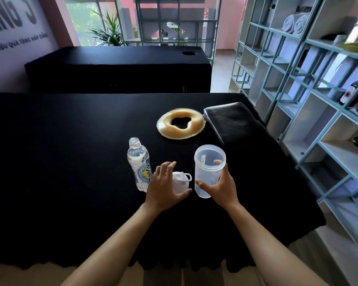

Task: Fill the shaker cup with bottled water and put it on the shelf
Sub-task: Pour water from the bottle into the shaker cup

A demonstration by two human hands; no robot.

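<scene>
A translucent shaker cup (209, 162) stands open and upright on the black table (70, 162); my right hand (221, 186) wraps its lower part. Left of it lies the white shaker lid (181, 180), with my left hand (165, 186) over it, fingers spread and curled around the lid. An uncapped water bottle (138, 162) with a printed label stands just left of that hand, mostly full. The teal-framed shelf (298, 100) runs along the right side of the table.
A yellowish ring-shaped gel cushion (167, 125) and a black padded cushion (234, 122) lie further back on the table. A second black table (116, 69) stands behind. The shelf holds rolled towels (293, 23) and a dark bottle (353, 91).
</scene>
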